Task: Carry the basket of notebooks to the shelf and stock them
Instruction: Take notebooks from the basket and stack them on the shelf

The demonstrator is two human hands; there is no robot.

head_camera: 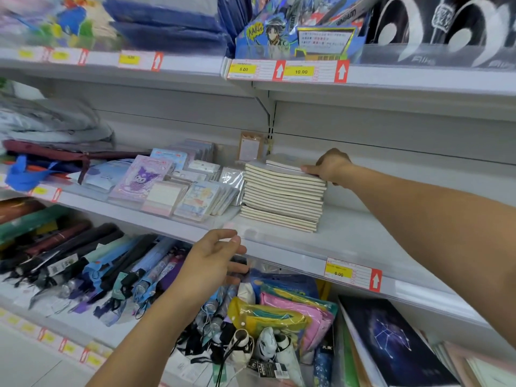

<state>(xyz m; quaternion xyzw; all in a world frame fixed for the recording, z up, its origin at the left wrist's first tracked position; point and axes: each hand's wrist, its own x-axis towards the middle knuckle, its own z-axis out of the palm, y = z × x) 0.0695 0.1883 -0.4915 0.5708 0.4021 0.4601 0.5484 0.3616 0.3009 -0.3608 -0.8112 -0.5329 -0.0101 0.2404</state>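
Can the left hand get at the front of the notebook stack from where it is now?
Probably yes. The left hand hangs open at the shelf edge, just below and left of the notebook stack, with bare shelf between them. The right hand rests on the stack's top right corner, leaving the front free.

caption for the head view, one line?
Right hand rests on stack of cream-edged notebooks on white shelf; left hand open below.
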